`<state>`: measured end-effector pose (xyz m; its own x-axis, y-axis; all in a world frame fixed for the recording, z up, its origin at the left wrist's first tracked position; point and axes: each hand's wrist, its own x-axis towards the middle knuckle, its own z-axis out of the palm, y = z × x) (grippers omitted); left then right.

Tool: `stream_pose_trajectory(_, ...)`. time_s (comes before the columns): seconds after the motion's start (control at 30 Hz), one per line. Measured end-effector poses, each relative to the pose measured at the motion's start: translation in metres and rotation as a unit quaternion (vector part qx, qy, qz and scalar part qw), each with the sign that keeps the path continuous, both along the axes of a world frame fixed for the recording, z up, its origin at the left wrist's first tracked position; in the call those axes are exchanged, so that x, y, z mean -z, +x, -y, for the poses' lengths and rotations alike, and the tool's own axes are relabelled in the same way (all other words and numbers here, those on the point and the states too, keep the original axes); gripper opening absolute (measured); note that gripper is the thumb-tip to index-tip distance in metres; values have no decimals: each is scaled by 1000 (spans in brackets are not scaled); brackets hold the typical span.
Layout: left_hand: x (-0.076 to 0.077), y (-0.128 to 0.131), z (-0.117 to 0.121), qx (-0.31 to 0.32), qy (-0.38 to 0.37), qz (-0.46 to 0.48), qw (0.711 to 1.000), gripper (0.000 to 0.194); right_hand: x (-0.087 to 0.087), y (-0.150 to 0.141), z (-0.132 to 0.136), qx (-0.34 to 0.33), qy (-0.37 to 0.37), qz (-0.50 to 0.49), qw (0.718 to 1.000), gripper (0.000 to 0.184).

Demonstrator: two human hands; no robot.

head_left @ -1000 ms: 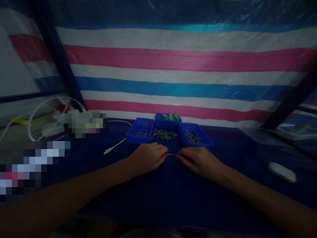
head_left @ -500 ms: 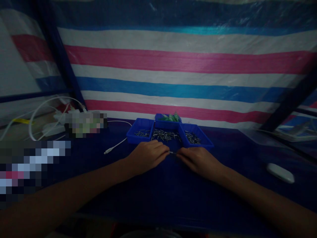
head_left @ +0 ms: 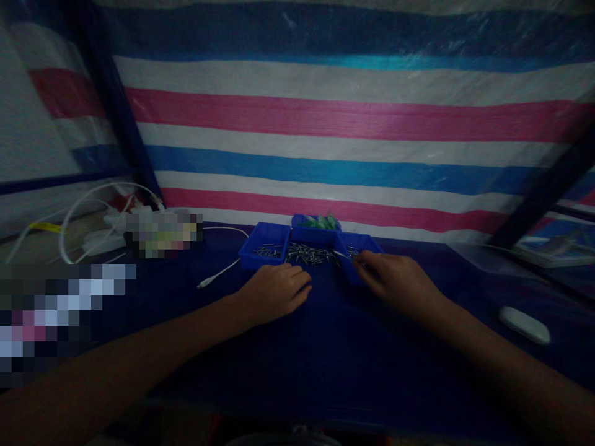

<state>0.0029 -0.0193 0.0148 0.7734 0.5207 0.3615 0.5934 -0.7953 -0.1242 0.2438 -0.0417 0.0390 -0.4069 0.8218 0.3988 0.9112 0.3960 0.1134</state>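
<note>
My right hand (head_left: 395, 277) is at the right blue tray (head_left: 352, 271), thumb and fingers closed on a slim metal rod (head_left: 341, 254) that points left over the tray's edge. More small rods lie inside that tray, partly covered by the hand. My left hand (head_left: 277, 291) rests on the blue table just in front of the left blue tray (head_left: 261, 261), its fingers curled together; whether anything is between them is hidden. Between the two trays lies a loose pile of thin metal rods (head_left: 310, 253). Several similar rods (head_left: 267, 250) are in the left tray.
A back blue tray (head_left: 316, 234) holds green pieces (head_left: 325, 221). A white cable (head_left: 207, 282) with a plug lies left of the trays. Further left are tangled white cables (head_left: 69, 229). A white oval object (head_left: 525, 325) lies at the right. Striped sheeting (head_left: 325, 118) hangs behind.
My hands were together at the middle, with a thin rod between their fingertips. The right hand has moved right and up to the right tray; the left hand has stayed nearly in place.
</note>
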Motion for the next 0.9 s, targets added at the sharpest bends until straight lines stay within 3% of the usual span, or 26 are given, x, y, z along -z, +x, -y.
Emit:
stream_pose_trajectory(0.07, 3, 0, 0, -28, -15, -32, 999, 17, -3, 9, -7, 79, 8, 35, 996, 25)
stream_pose_trajectory(0.13, 5, -1, 1, -52, -25, -57, 997, 17, -3, 13, -11, 113, 8, 48, 992, 24)
stream_pose_trajectory(0.2, 7, -1, 2, -70, -28, -69, 995, 17, -2, 11, -11, 79, 35, 48, 995, 23)
stream_pose_trajectory(0.3, 8, 0, 4, -79, -19, -70, 994, 17, 2, -6, -6, -51, 81, 61, 994, 19)
stream_pose_trajectory(0.43, 10, 1, 6, -80, -4, -72, 994, 16, 16, -41, -4, -149, 36, 135, 979, 14)
stream_pose_trajectory(0.57, 11, -1, 8, -85, -3, -72, 994, 17, 32, -67, -19, -138, 1, 132, 982, 12)
stream_pose_trajectory(0.7, 12, -3, 9, -82, -8, -71, 994, 18, 38, -73, -33, -98, -21, 119, 988, 16)
stream_pose_trajectory(0.9, 12, -4, 9, -80, -14, -67, 994, 18, 41, -69, -23, -97, -37, 119, 987, 17)
